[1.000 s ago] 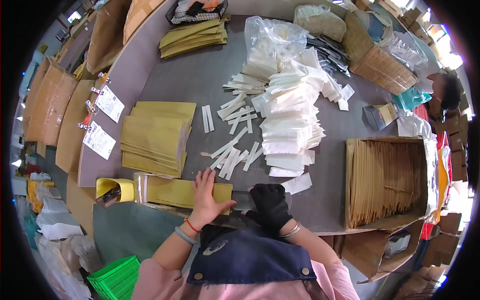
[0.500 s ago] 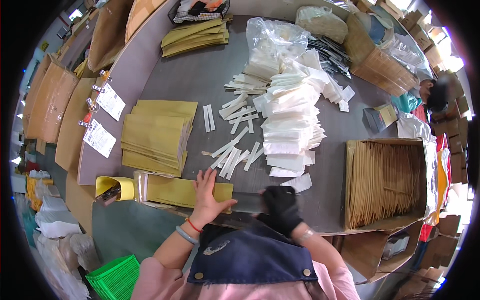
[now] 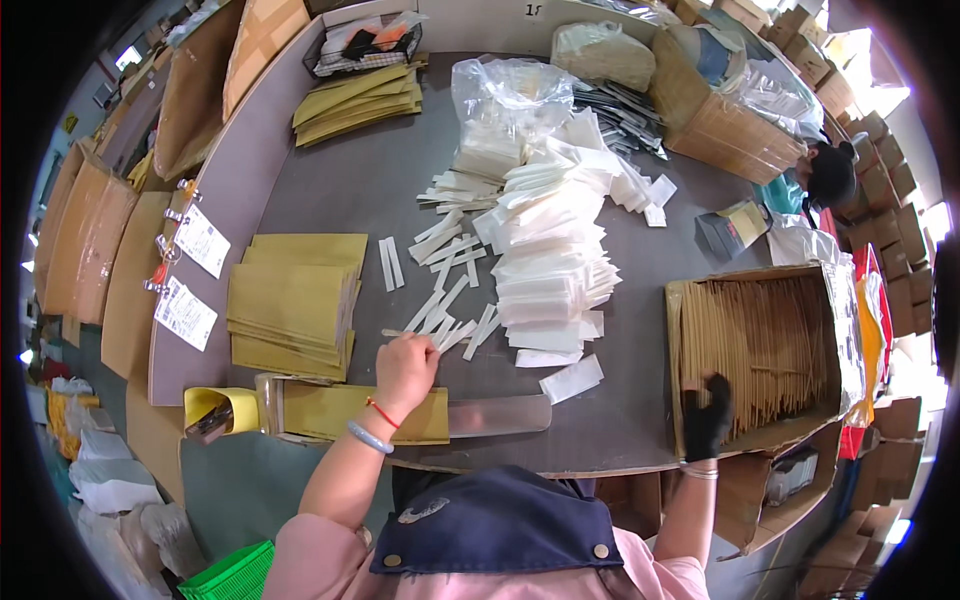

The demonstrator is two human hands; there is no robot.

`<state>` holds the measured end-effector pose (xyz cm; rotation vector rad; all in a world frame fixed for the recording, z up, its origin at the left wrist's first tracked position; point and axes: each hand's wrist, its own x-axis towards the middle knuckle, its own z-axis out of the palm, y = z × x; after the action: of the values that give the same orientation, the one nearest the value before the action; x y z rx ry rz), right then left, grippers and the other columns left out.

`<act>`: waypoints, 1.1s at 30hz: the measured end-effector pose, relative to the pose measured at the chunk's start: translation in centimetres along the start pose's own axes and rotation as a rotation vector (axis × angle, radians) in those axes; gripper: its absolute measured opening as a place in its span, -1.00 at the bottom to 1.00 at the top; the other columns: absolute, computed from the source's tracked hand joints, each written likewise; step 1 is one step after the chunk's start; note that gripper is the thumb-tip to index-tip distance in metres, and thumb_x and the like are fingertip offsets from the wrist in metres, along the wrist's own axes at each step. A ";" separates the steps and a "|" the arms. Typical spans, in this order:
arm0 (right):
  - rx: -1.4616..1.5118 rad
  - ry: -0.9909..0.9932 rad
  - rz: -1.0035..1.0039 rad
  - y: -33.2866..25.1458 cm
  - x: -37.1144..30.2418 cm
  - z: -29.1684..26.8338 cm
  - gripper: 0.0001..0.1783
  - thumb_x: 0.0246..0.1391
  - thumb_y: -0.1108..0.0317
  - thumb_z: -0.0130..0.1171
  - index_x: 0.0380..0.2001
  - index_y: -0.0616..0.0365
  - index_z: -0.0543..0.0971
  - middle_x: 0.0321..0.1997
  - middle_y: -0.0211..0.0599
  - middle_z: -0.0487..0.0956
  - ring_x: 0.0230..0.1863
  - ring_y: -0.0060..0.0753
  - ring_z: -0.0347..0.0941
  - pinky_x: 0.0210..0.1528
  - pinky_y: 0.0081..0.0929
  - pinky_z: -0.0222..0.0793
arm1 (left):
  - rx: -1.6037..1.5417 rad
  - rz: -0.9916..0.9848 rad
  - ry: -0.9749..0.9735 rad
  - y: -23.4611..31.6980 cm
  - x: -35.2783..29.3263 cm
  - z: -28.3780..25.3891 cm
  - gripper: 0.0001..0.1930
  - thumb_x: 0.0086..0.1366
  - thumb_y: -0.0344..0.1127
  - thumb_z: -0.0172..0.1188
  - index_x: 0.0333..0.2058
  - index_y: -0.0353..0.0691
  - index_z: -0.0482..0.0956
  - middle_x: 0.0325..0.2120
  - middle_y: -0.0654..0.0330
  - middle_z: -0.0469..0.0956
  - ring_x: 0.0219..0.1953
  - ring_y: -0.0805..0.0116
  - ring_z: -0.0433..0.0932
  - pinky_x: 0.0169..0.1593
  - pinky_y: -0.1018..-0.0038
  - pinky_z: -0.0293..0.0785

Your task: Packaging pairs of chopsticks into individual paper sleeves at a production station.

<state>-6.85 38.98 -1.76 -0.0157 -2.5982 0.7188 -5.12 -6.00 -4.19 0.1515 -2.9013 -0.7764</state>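
My left hand [image 3: 407, 370] is closed, its fingertips down at the near edge of a loose pile of white paper strips [image 3: 435, 312]. Whatever those fingers pinch is hidden. Below that wrist lies a long yellow envelope [image 3: 330, 408], with a flat, shiny grey plate [image 3: 500, 415] reaching out from its right end. My right hand [image 3: 707, 415], in a black glove with bare fingertips, is at the near left corner of a cardboard box [image 3: 675, 340] packed with upright brown envelopes [image 3: 770, 350]. Its thumb and fingers look apart, with nothing seen between them.
Left of the strips sits a stack of yellow envelopes [image 3: 290, 310]. A tall heap of white slips [image 3: 550, 240] spreads over the middle. More yellow envelopes [image 3: 355, 100] lie at the back left. A yellow holder [image 3: 240, 410] stands at the near left edge.
My left hand has come off the yellow envelope, moved up to the strips and closed. My right hand has gone from the grey plate rightward to the box. The view has shifted slightly.
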 end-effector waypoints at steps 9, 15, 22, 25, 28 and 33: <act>-0.420 -0.225 0.354 8.5 1.0 -4.1 -0.63 0.14 0.19 0.14 -0.11 0.24 0.57 -0.04 -0.01 0.55 0.03 0.04 0.46 0.12 -0.20 0.36 | -0.310 0.279 0.184 6.9 3.4 3.4 -0.89 0.07 -0.47 0.36 -0.40 -0.25 0.61 -0.28 0.12 0.51 -0.26 0.10 0.52 -0.19 0.28 0.50; -0.438 -0.201 0.396 7.8 1.2 -3.2 -0.76 0.14 0.31 0.04 -0.23 0.26 0.53 -0.08 0.04 0.55 -0.02 0.10 0.45 0.04 -0.13 0.37 | -0.237 0.304 0.252 7.1 3.5 4.7 -0.88 0.06 -0.51 0.35 -0.40 -0.26 0.61 -0.31 0.15 0.52 -0.27 0.14 0.53 -0.20 0.29 0.50; -0.333 0.177 0.408 12.4 -1.1 -1.6 -0.69 0.24 0.36 -0.05 -0.06 0.33 0.49 0.03 0.11 0.52 0.11 0.04 0.43 0.13 -0.20 0.32 | -0.613 0.061 -0.043 8.3 1.4 0.2 -0.89 0.03 -0.51 0.37 -0.42 -0.32 0.65 -0.45 0.12 0.54 -0.39 0.09 0.55 -0.28 0.36 0.51; -0.135 0.034 0.517 9.2 0.6 -4.7 -0.65 0.29 0.36 -0.07 0.05 0.35 0.45 0.08 0.06 0.51 0.14 -0.06 0.43 0.17 -0.26 0.30 | -0.806 -0.145 -0.437 5.8 -1.4 -2.0 -0.93 0.08 -0.49 0.35 -0.43 -0.34 0.66 -0.50 0.08 0.56 -0.46 0.20 0.58 -0.33 0.41 0.52; -0.080 -0.115 0.204 1.8 -0.2 -2.9 -0.79 0.31 0.35 0.02 -0.20 0.28 0.56 -0.19 -0.10 0.59 -0.14 -0.17 0.52 -0.04 -0.32 0.40 | -0.110 0.278 -0.463 5.2 -4.0 -2.2 -0.95 0.03 -0.38 0.36 -0.52 -0.18 0.68 -0.49 0.18 0.55 -0.40 0.14 0.53 -0.25 0.25 0.45; 0.270 -0.571 -0.136 -7.9 -1.8 1.1 -0.79 0.09 0.48 0.21 -0.18 0.10 0.69 -0.42 -0.16 0.50 -0.36 -0.13 0.49 -0.30 -0.34 0.40 | -0.055 0.297 -0.205 6.5 -5.6 -1.1 -0.91 -0.03 -0.35 0.41 -0.55 -0.13 0.66 -0.52 0.28 0.44 -0.33 0.22 0.47 -0.23 0.28 0.36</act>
<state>-4.86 31.39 0.50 0.5145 -2.9556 1.1518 0.19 -0.20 -0.53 -0.3779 -2.9824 -0.8597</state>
